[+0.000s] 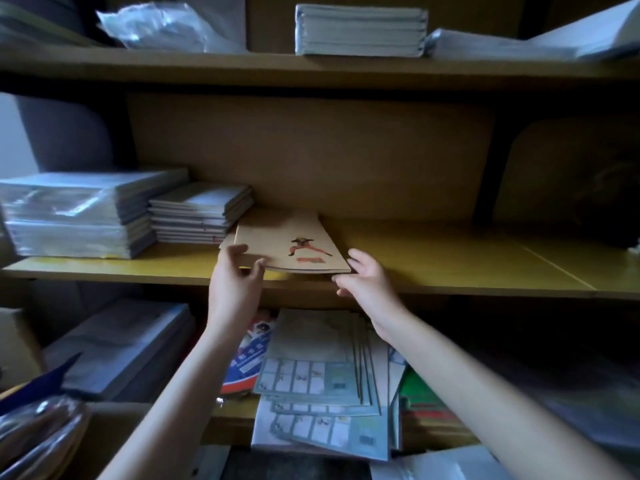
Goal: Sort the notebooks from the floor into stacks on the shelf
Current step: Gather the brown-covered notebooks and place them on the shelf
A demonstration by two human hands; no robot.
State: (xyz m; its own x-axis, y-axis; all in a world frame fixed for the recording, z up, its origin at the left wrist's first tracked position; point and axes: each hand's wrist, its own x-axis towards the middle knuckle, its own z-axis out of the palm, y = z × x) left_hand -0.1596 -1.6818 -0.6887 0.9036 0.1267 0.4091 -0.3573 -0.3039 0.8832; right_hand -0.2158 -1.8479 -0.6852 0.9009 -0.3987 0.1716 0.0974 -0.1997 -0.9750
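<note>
A person stands at a wooden shelf and reaches both arms to the middle board. A thin batch of tan notebooks, with a kicking figure printed on the top cover, lies flat at the centre of that board, its near edge right at the front lip. The left hand, at 7 o'clock of the batch, pinches the near left corner, fingers on the cover and thumb at the edge. The right hand, at 4 o'clock, is spread and relaxed with nothing in it, fingertips just beside the near right corner. A grey stack sits at 10 o'clock, touching or nearly touching the batch. More notebooks lie in a loose pile below at 6 o'clock. The likely trouble is that, let go this close to the lip, the batch could tip and slide off onto the pile. A push inward at an angle could fan the covers or shove the grey stack askew.
</note>
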